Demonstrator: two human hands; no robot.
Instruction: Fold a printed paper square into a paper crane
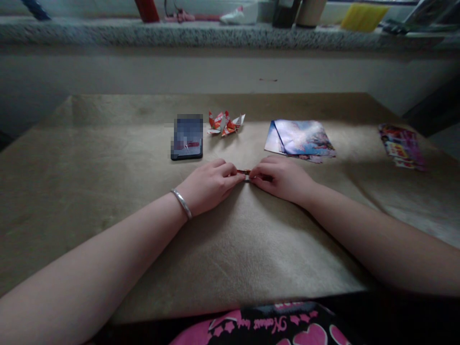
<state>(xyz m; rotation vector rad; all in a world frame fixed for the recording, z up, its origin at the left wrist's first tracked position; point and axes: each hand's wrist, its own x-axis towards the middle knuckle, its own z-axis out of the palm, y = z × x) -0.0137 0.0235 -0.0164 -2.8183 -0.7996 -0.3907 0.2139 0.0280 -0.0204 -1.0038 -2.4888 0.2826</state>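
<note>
My left hand point(213, 184), with a silver bangle at the wrist, pinches one end of a small folded piece of paper point(244, 171). The other end is between the fingertips of my right hand point(282, 177). Only a thin reddish and pale strip of this paper shows between the hands; the fingers hide the remainder. Just beyond my left hand are red and white folded paper figures point(225, 124) with pointed tips. Behind my right hand lies a loose stack of printed sheets point(304, 138) in blue and pink.
A phone point(187, 139), its screen blurred out, lies left of the paper figures. Colourful printed pieces point(401, 147) rest at the table's right. The table point(230, 254) has a tan cover. Behind it, a granite sill point(215, 38) carries several objects, including a yellow one point(363, 17).
</note>
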